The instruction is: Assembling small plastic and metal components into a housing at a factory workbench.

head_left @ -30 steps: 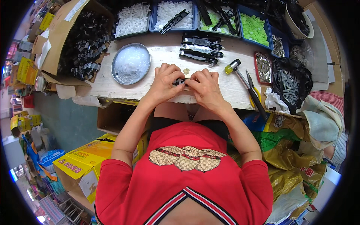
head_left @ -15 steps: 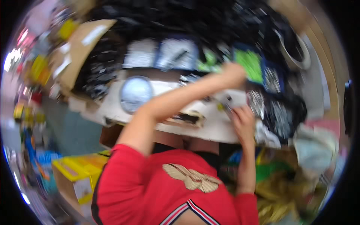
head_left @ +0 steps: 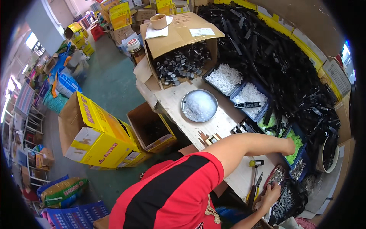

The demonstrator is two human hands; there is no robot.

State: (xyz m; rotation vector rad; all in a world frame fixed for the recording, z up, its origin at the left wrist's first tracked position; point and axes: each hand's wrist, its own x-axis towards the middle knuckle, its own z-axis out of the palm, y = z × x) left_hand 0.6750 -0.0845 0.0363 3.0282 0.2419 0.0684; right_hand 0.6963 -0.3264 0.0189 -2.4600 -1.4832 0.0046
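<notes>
My left hand [head_left: 290, 147] reaches across the table into a blue bin [head_left: 303, 138] of small bright green plastic pieces [head_left: 296, 142]. Its fingers are hidden among the pieces. Lower right, my right hand [head_left: 271, 194] is at the near edge of a red tray [head_left: 279, 170] of small shiny metal parts, fingers curled together; whatever is in them cannot be made out. Between my hands lie a hammer [head_left: 254, 179] with a yellow-and-black head and yellow-handled pliers [head_left: 258, 182]. A black bag of grey metal parts [head_left: 286, 202] sits beside my right hand.
Bins of white pieces [head_left: 225, 78] and a round metal dish [head_left: 199, 105] of whitish material stand farther left. A heap of black plastic parts [head_left: 259, 49] fills the back. A cardboard box [head_left: 183, 32] holds dark metal parts; yellow cartons [head_left: 103, 133] stand on the floor.
The view has swung to the left and sharpened. My left hand is now down in the green pieces, and my right hand has moved from the tools to the red tray.
</notes>
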